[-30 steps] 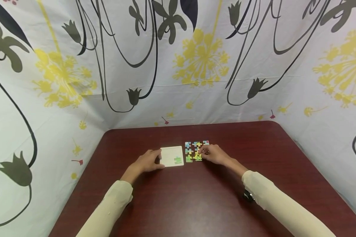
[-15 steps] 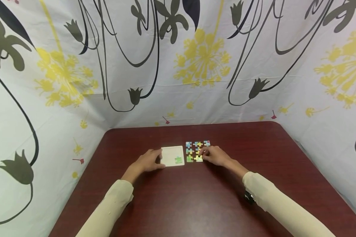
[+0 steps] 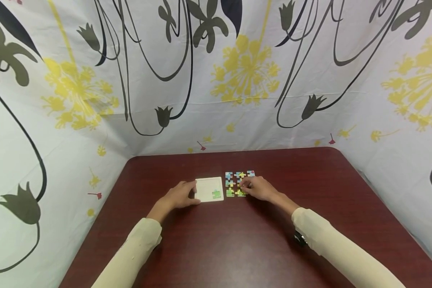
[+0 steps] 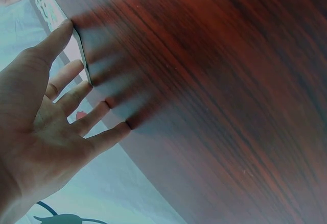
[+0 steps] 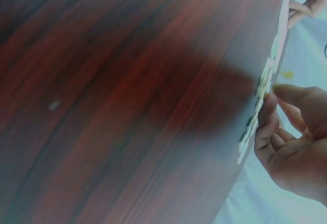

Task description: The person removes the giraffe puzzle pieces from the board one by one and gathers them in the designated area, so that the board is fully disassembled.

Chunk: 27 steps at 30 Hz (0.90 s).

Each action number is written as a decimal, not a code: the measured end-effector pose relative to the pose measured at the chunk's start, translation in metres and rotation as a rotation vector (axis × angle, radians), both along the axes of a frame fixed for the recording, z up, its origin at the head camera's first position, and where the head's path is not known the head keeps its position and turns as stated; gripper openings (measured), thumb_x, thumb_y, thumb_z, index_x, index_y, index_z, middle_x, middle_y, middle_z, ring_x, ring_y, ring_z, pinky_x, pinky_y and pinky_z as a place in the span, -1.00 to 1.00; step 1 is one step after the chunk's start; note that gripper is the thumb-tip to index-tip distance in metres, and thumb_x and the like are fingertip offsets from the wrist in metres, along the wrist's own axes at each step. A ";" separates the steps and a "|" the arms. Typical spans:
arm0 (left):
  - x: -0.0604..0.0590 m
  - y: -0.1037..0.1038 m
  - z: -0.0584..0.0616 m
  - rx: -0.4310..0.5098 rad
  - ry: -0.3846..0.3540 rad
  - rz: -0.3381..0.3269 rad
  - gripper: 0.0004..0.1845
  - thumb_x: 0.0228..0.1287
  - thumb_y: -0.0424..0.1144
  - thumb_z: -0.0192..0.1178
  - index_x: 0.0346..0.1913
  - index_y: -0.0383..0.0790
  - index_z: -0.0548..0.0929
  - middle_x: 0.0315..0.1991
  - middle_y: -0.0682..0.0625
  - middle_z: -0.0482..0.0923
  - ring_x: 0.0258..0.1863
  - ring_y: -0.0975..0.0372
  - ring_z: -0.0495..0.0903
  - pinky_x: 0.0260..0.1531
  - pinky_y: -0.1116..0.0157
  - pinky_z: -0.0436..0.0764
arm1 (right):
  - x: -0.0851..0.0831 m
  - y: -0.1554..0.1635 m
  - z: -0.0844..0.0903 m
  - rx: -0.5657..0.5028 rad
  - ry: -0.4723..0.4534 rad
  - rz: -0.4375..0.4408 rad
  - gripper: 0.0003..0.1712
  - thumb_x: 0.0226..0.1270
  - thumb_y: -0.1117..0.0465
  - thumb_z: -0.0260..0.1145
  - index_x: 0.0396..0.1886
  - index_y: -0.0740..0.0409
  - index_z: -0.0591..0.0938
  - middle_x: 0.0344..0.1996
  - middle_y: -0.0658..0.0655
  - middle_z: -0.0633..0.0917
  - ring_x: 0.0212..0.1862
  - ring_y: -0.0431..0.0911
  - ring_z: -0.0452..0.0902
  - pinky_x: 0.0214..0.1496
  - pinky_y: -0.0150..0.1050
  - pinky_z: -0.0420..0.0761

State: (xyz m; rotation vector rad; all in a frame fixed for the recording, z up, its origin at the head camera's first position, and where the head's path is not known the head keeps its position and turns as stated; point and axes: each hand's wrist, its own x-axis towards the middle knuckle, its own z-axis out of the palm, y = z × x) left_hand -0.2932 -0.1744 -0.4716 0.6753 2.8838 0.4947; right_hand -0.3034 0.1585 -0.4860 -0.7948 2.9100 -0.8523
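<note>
In the head view, a cream puzzle tray (image 3: 207, 187) lies flat with one green puzzle piece (image 3: 216, 194) in its near right corner. My left hand (image 3: 180, 196) rests against the tray's left side, thumb at the near corner; the left wrist view shows its fingers (image 4: 76, 99) spread and fairly straight. Right of the tray, several colourful puzzle pieces (image 3: 229, 193) lie in rows. My right hand (image 3: 259, 188) is over the right part of these rows, its thumb and forefinger pinching a puzzle piece that is mostly hidden. In the right wrist view those fingertips (image 5: 270, 99) meet just above the pieces.
The dark red-brown wooden table (image 3: 216, 248) extends toward me and to both sides. White cloth (image 3: 201, 136) printed with flowers hangs behind it and along its left and right edges. A dark wristband-like item (image 3: 300, 238) shows under the right sleeve.
My right hand stays over the same pieces, its fingertips shifting slightly back and to the left in the last half second. The left hand and the tray keep their places.
</note>
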 end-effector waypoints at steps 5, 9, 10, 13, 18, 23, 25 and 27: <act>-0.001 -0.001 -0.001 -0.004 0.002 0.002 -0.58 0.10 0.12 0.36 -0.11 -0.02 0.52 -0.20 0.09 0.48 0.08 0.10 0.38 -0.11 -0.03 0.43 | -0.002 -0.011 -0.001 -0.010 0.014 0.024 -0.85 0.30 0.24 0.31 -0.15 0.07 0.68 -0.31 -0.02 0.71 -0.31 -0.20 0.61 -0.31 -0.24 0.55; -0.003 -0.001 -0.003 -0.007 0.009 0.001 -0.59 0.10 0.12 0.36 -0.11 -0.02 0.52 -0.22 0.10 0.48 0.06 0.11 0.39 -0.13 -0.03 0.43 | -0.002 -0.021 0.000 -0.026 0.011 0.051 -0.84 0.29 0.24 0.32 -0.15 0.11 0.69 -0.31 -0.01 0.72 -0.26 -0.15 0.63 -0.26 -0.21 0.55; -0.003 -0.001 -0.003 -0.007 0.009 0.000 -0.59 0.10 0.11 0.37 -0.11 -0.02 0.52 -0.23 0.10 0.47 0.05 0.11 0.39 -0.13 -0.03 0.43 | -0.002 -0.023 0.000 -0.028 0.006 0.055 -0.83 0.29 0.24 0.33 -0.14 0.12 0.69 -0.30 -0.01 0.72 -0.25 -0.15 0.63 -0.25 -0.22 0.55; -0.002 -0.001 -0.002 -0.009 0.008 0.005 -0.59 0.09 0.11 0.37 -0.12 -0.02 0.52 -0.24 0.11 0.47 0.06 0.11 0.38 -0.13 -0.02 0.43 | -0.002 -0.031 0.002 -0.044 -0.002 0.073 -0.82 0.29 0.25 0.32 -0.13 0.14 0.68 -0.29 0.01 0.72 -0.26 -0.15 0.63 -0.27 -0.22 0.54; -0.001 -0.001 -0.001 -0.007 0.001 0.010 -0.60 0.09 0.10 0.37 -0.13 -0.03 0.52 -0.25 0.10 0.48 0.07 0.10 0.38 -0.13 -0.02 0.43 | -0.002 -0.046 0.004 -0.082 -0.017 0.102 -0.79 0.23 0.28 0.37 -0.12 0.18 0.67 -0.27 0.07 0.72 -0.28 -0.12 0.62 -0.29 -0.24 0.53; -0.002 -0.001 -0.002 -0.004 -0.007 0.011 -0.59 0.10 0.10 0.36 -0.11 -0.03 0.52 -0.24 0.11 0.48 0.09 0.10 0.37 -0.13 0.00 0.42 | -0.006 -0.060 0.001 -0.080 -0.009 0.148 -0.73 0.19 0.26 0.41 -0.09 0.18 0.67 -0.23 0.11 0.71 -0.21 -0.05 0.63 -0.22 -0.20 0.55; -0.002 -0.001 -0.002 -0.005 -0.006 0.013 -0.59 0.10 0.11 0.36 -0.11 -0.02 0.52 -0.25 0.13 0.47 0.09 0.11 0.37 -0.13 0.01 0.43 | -0.007 -0.065 0.000 -0.072 -0.012 0.161 -0.71 0.19 0.26 0.41 -0.07 0.17 0.67 -0.22 0.10 0.71 -0.19 -0.05 0.64 -0.19 -0.21 0.56; -0.003 -0.001 -0.003 -0.008 -0.004 0.014 -0.59 0.10 0.11 0.36 -0.11 -0.02 0.52 -0.26 0.14 0.46 0.10 0.11 0.37 -0.14 0.01 0.43 | -0.007 -0.069 -0.001 -0.069 -0.018 0.163 -0.69 0.18 0.26 0.42 -0.05 0.16 0.67 -0.20 0.08 0.71 -0.20 -0.09 0.63 -0.20 -0.23 0.56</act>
